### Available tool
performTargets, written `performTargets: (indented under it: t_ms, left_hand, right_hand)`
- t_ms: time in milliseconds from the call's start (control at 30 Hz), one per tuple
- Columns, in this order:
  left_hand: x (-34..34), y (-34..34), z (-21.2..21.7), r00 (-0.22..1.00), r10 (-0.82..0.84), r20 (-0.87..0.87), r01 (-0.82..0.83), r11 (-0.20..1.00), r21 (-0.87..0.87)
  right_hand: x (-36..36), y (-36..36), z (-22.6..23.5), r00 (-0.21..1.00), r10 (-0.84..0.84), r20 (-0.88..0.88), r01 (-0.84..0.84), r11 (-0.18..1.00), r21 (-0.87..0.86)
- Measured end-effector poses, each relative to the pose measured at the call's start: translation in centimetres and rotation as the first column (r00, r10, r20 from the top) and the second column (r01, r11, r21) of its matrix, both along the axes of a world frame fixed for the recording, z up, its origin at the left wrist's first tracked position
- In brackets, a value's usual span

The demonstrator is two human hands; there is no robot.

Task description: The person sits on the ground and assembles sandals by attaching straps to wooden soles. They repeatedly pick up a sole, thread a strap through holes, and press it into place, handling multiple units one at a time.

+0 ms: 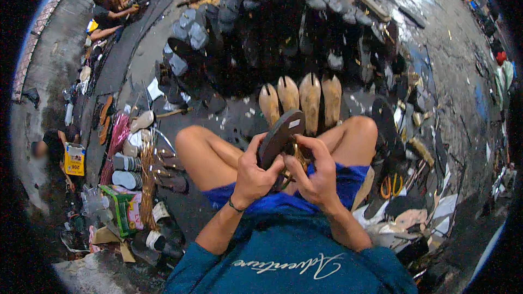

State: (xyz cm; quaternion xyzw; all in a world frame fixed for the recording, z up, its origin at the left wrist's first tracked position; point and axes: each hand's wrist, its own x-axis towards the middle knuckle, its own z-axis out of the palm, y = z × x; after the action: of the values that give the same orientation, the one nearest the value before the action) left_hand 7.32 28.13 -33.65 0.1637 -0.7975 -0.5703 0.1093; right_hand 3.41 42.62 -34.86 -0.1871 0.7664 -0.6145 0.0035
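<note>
Over my lap I hold a dark sandal (281, 137) tilted up, its flat brown sole facing me with a small white label near the toe end. My left hand (255, 171) is closed round one edge of the sole, thumb pressed near its lower part. My right hand (313, 171) is closed on the golden-brown strap part (299, 158) at the other side. The fingertips of both hands nearly meet there, so the exact pinch is partly hidden. Just beyond the sandal, several tan shoe lasts (309, 100) with dark slots stand in a row on the floor.
Dark footwear (305, 27) lies in a wide arc ahead. On the left are stacked grey soles (127, 171), a pink bundle of strips (115, 144) and a green box (125, 209). Orange-handled scissors (391, 186) and scraps lie right. Another person (111, 8) sits at far left.
</note>
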Motion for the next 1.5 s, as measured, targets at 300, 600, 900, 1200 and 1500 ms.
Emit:
performTargets:
  t_ms: [300, 600, 900, 1200, 1500]
  left_hand:
    - [6.7, -0.9, -2.7, 0.988, -0.050, 0.144, 0.054, 0.998, -0.024]
    - [10.5, -3.0, 0.0, 0.782, -0.618, 0.079, 0.598, 0.780, 0.183]
    - [11.5, -2.5, -0.2, 0.817, -0.565, 0.114, 0.534, 0.816, 0.223]
    - [6.3, -4.1, 2.1, 0.982, 0.120, 0.147, -0.151, 0.962, 0.227]
    - [6.7, -2.2, -6.4, 0.982, -0.190, 0.021, 0.060, 0.411, 0.910]
  right_hand:
    - [5.3, -0.8, -2.9, 0.998, 0.017, 0.063, -0.022, 0.996, 0.083]
    - [4.3, 6.3, 0.8, 0.707, 0.671, 0.223, -0.683, 0.730, -0.033]
    - [4.5, 6.0, -0.4, 0.640, 0.733, 0.230, -0.746, 0.665, -0.045]
    - [-7.8, -0.6, -9.2, 0.989, 0.013, 0.149, -0.036, 0.987, 0.157]
    - [-11.8, 1.5, -19.4, 0.817, -0.099, 0.568, 0.144, 0.989, -0.035]
